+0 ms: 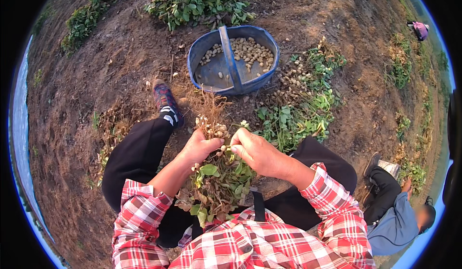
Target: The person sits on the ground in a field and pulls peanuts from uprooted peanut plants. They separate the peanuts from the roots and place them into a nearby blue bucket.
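My left hand [199, 145] grips a bunch of peanut plants [220, 182] by the stems, its leaves hanging toward my lap and its roots pointing away from me. A cluster of peanut pods [216, 130] pokes out above that hand. Close beside it, my right hand [252, 148] pinches a pod at the side of the bunch between thumb and forefinger. Beyond both hands rests a blue basket [234, 85] with an arched handle, partly filled with loose peanut pods [252, 51].
Pulled peanut plants [299, 117] with pods lie right of the basket. A leafy heap [198, 4] is behind it. My shoe [164, 94] stands left on bare soil [90, 78]. One person [393, 211] sits at the right; another [419, 30] is farther off.
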Action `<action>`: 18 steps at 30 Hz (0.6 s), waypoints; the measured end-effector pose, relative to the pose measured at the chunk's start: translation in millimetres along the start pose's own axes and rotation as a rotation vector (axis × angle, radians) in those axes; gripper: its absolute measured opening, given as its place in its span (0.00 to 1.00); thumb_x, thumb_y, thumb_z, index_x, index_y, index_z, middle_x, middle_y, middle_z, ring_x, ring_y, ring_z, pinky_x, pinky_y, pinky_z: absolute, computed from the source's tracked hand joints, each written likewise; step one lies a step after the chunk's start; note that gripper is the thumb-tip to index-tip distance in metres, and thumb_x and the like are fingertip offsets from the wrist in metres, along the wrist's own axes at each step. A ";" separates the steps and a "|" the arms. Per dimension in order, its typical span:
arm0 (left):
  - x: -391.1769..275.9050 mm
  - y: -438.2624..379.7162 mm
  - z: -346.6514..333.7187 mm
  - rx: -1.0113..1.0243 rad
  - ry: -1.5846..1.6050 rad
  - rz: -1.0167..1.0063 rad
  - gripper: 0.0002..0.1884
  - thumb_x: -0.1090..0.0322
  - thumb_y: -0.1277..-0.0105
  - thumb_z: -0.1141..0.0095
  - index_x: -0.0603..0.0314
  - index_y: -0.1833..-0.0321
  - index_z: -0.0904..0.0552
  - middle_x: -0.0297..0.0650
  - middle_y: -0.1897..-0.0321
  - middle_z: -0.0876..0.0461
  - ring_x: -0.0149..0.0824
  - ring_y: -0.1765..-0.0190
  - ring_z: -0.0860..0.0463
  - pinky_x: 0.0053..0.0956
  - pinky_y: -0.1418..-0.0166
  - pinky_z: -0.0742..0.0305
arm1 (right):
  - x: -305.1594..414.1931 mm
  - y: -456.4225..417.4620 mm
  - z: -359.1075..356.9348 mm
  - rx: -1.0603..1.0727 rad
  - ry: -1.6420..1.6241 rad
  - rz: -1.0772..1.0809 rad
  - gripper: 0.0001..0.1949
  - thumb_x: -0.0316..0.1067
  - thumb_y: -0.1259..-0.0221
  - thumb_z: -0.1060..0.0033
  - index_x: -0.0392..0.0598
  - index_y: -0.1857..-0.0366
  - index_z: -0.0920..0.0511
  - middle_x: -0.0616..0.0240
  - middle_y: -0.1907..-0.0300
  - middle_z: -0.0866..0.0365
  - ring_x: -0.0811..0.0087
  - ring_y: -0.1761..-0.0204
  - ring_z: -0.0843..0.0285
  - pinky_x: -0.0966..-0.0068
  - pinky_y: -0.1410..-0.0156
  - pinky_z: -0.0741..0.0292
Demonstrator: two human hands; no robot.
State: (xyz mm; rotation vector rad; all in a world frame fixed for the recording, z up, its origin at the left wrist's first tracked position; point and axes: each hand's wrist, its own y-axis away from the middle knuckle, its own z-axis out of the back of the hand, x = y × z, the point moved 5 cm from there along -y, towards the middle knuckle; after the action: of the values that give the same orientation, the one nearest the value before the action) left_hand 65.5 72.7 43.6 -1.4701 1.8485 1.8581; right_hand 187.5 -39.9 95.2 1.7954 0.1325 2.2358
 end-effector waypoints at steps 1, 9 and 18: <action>-2.5 1.3 -2.0 -0.001 0.005 -0.004 0.18 0.73 0.39 0.41 0.66 0.45 0.21 0.36 0.56 0.16 0.27 0.57 0.18 0.26 0.52 0.22 | 4.0 1.5 2.2 -0.045 -0.008 0.017 0.08 0.33 0.28 0.49 0.39 0.58 0.32 0.53 0.64 0.25 0.56 0.61 0.23 0.64 0.54 0.27; 3.3 3.7 7.4 -0.090 0.015 0.063 0.20 0.72 0.40 0.41 0.66 0.43 0.23 0.36 0.55 0.17 0.28 0.56 0.19 0.27 0.50 0.23 | 29.8 7.1 47.3 -0.082 -0.558 -0.024 0.06 0.31 0.25 0.51 0.41 0.54 0.31 0.70 0.66 0.29 0.84 0.69 0.31 0.84 0.64 0.28; 2.5 -0.9 1.7 -0.059 0.044 0.008 0.15 0.71 0.37 0.41 0.65 0.48 0.21 0.35 0.59 0.16 0.27 0.59 0.18 0.25 0.55 0.24 | -29.6 0.7 -16.7 0.042 -0.593 -0.294 0.11 0.39 0.33 0.35 0.47 0.66 0.28 0.80 0.78 0.30 0.89 0.76 0.35 0.87 0.74 0.38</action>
State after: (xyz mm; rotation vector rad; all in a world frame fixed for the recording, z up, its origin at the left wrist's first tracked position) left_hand 64.0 73.1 40.9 -1.5364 1.8364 1.9149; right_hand 176.9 -46.8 63.6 2.2088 0.2993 1.4476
